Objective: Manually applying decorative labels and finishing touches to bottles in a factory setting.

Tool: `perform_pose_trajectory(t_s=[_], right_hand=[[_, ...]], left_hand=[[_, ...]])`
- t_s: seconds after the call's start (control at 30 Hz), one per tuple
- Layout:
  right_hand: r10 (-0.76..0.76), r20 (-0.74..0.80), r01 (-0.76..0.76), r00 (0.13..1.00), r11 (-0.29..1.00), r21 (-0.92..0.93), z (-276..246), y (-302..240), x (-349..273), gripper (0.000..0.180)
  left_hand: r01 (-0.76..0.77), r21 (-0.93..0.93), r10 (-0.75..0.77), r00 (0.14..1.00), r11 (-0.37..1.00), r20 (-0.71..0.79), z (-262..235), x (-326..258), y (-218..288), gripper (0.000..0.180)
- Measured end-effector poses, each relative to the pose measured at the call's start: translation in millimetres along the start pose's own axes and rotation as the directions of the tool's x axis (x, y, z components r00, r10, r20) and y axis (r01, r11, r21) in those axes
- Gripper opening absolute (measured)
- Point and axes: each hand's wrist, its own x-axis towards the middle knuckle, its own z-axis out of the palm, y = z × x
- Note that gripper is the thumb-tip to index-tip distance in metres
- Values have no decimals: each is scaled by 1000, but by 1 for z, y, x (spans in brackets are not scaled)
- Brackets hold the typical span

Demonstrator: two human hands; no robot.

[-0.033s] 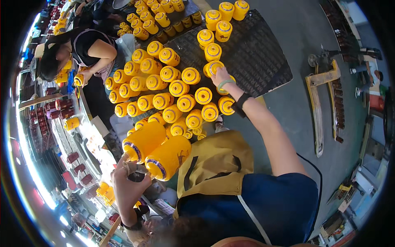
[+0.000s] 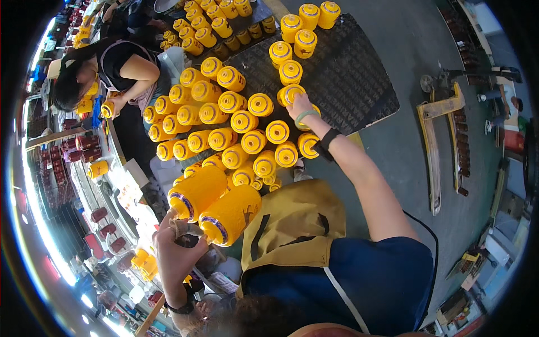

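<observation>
My left hand (image 2: 177, 253) is closed at the narrow necks of two yellow bottles, pinching them with thumb and fingers. One yellow bottle (image 2: 201, 190) lies tilted beside the second yellow bottle (image 2: 238, 212), which has a dark animal figure on its side; both have a purple band at the shoulder. At the right, my right hand (image 2: 302, 106) grips the top of another yellow bottle (image 2: 288, 93) standing on the dark table (image 2: 342, 73). Its fingertips are partly hidden from view. Many like bottles, such as a standing bottle (image 2: 260, 104), crowd the table to its left.
A co-worker (image 2: 126, 70) at the upper left handles a yellow bottle. More bottles fill a second table (image 2: 250, 25) at the top. A yellow pallet jack (image 2: 435, 129) stands on the grey floor at right. My tan apron (image 2: 306, 213) is below the bottles.
</observation>
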Motion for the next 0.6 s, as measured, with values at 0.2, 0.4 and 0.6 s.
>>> perform_pose_trajectory(t_s=[0.2, 0.4, 0.6], right_hand=[[116, 87, -122, 989, 990, 70, 13, -20, -2, 75], [74, 279, -107, 957, 989, 102, -11, -23, -6, 85], [-70, -62, 70, 996, 998, 4, -79, -49, 26, 50]], left_hand=[[-177, 63, 176, 984, 982, 22, 11, 21, 7, 31], [-75, -19, 76, 995, 997, 68, 16, 44, 30, 30], [-213, 62, 211, 977, 975, 38, 22, 64, 30, 28]])
